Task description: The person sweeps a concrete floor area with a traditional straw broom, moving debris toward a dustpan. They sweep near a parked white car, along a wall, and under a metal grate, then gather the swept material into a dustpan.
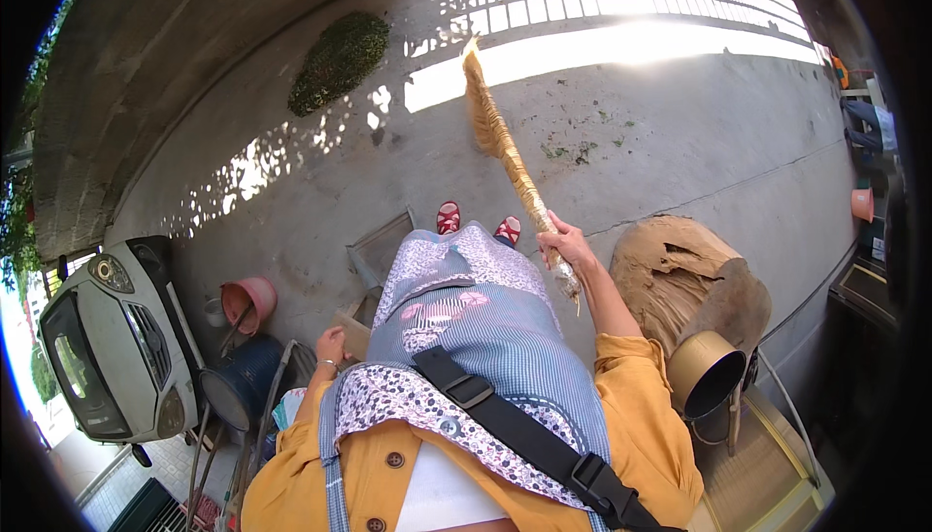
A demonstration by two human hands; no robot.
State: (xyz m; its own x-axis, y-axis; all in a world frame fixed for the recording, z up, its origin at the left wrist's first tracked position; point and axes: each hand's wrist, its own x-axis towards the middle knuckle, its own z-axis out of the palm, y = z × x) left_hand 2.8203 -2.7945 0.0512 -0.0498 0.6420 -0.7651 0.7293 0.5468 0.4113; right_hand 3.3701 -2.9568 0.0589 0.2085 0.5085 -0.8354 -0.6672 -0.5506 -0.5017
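Note:
My right hand (pixel 569 244) is wrapped round the bound lower end of a straw hand broom (pixel 522 182). The broom points away from me, with its tan bristles at the far end above the concrete. At my left side, my left hand (pixel 331 346) is closed with fingers curled, beside a flat tan board (pixel 351 333); whether it grips the board cannot be made out. In front of that hand, a grey square dustpan-like tray (pixel 382 249) lies on the floor by my feet. Small leafy litter (pixel 582 151) is scattered beyond the broom.
A heap of green leaves (pixel 340 61) lies near the far left wall. At left stand a white car (pixel 112 338), a pink bucket (pixel 250 301) and a dark blue drum (pixel 241 377). A brown sack (pixel 670 270) and a gold-coloured pot (pixel 704 372) are at right. A person (pixel 869 124) appears at far right.

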